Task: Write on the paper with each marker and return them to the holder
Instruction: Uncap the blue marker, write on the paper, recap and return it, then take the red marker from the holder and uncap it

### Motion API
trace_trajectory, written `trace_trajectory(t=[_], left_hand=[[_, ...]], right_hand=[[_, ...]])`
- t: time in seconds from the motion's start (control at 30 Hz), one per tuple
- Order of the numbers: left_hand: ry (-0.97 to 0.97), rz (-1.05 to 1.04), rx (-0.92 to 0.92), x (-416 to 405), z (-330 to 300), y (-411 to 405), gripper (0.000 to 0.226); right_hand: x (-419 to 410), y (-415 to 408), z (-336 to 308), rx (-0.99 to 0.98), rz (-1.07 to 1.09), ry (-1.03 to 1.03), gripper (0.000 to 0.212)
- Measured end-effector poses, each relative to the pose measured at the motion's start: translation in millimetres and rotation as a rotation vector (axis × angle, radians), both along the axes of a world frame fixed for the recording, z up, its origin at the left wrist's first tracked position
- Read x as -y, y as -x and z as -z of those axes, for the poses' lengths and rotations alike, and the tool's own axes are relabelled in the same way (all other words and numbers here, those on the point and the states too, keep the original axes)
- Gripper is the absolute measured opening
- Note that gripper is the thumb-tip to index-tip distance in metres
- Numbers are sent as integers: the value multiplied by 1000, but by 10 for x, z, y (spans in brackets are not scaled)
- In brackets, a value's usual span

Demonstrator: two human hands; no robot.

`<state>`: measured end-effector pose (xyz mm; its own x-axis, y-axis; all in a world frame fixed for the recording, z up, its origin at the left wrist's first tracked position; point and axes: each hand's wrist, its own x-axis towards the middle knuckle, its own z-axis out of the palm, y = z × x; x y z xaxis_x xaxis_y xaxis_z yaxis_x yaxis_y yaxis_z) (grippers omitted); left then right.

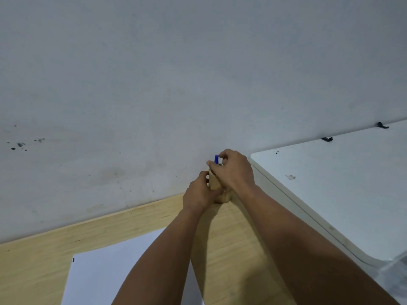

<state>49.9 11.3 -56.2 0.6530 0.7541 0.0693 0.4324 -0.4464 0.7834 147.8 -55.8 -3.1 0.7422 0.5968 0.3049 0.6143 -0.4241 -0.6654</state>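
A tan wooden holder point(214, 182) stands at the back edge of the wooden table point(44, 256), against the wall. My left hand point(199, 193) wraps around the holder's side. My right hand point(233, 170) is over the holder's top, fingers pinched on a marker with a blue cap point(216, 159) that sticks up above them. Most of the marker and the holder's opening are hidden by my hands. A white sheet of paper point(105, 274) lies near me on the table, partly under my left forearm, with a small dark mark at its top left corner.
A white table point(343, 186) adjoins the wooden one on the right, with two small black clips along its far edge. A grey wall point(154, 84) rises directly behind the holder. Clear plastic shows at the lower right corner.
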Motion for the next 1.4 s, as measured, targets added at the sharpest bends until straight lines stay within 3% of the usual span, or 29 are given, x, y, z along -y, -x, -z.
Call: trace_trajectory(t=[0.07, 0.2, 0.4, 0.63, 0.8, 0.9, 1.1, 1.27, 1.4], left_hand=[[-15, -9, -11, 6, -3, 4, 70], [-10, -13, -5, 40, -7, 25, 64], [7, -16, 3, 41, -5, 2, 68], [-10, 6, -40, -3, -121, 102, 85], [-113, -67, 1, -76, -430, 449, 56], [-93, -106, 96, -186, -616, 792, 41], [-77, -245, 192, -304, -887, 1836, 67], [-54, -268, 154, -323, -910, 2734, 72], [-69, -259, 158, -341, -862, 3229, 65]], right_hand=[[34, 34, 23, 35, 27, 88, 45], [108, 41, 70, 26, 13, 163, 21], [146, -26, 24, -78, -22, 118, 31], [281, -168, -512, -116, 35, -367, 23], [304, 25, -884, -232, -121, -622, 18], [212, 348, -831, -371, -269, -563, 18], [60, 1254, -352, -641, -583, -143, 22], [-36, 2088, -192, -793, -810, -107, 16], [-186, 2534, -84, -787, -886, -36, 18]])
